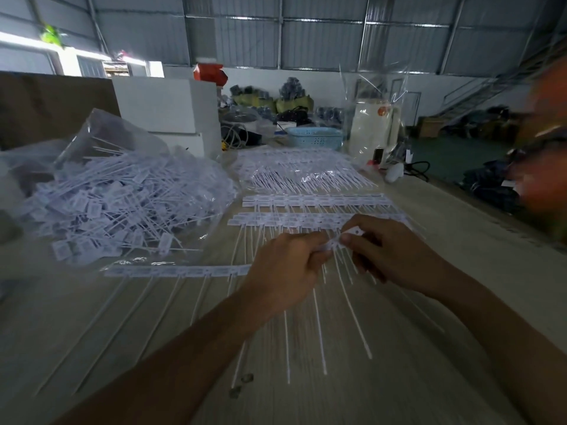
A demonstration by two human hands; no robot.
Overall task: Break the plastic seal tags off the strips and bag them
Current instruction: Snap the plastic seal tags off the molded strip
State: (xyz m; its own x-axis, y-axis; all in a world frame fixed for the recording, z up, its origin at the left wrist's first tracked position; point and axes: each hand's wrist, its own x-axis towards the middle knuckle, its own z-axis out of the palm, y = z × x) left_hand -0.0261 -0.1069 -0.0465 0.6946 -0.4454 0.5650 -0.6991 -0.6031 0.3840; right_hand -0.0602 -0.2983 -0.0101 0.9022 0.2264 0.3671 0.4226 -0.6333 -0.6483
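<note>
Nearest, the left hand [287,268] pinched a strip of white seal tags [184,270] at its right end, while the right hand [389,253] gripped the end tag [352,233] just beside it, tails hanging over the surface [460,240]. Beyond the hands lay more strips [316,200]. Left of those strips sat an open clear bag [122,191] heaped with loose tags.

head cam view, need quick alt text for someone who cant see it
Two bare hands, left hand and right hand, pinch a strip of white seal tags over a table. A clear bag of loose tags lies left, more strips beyond.
</note>
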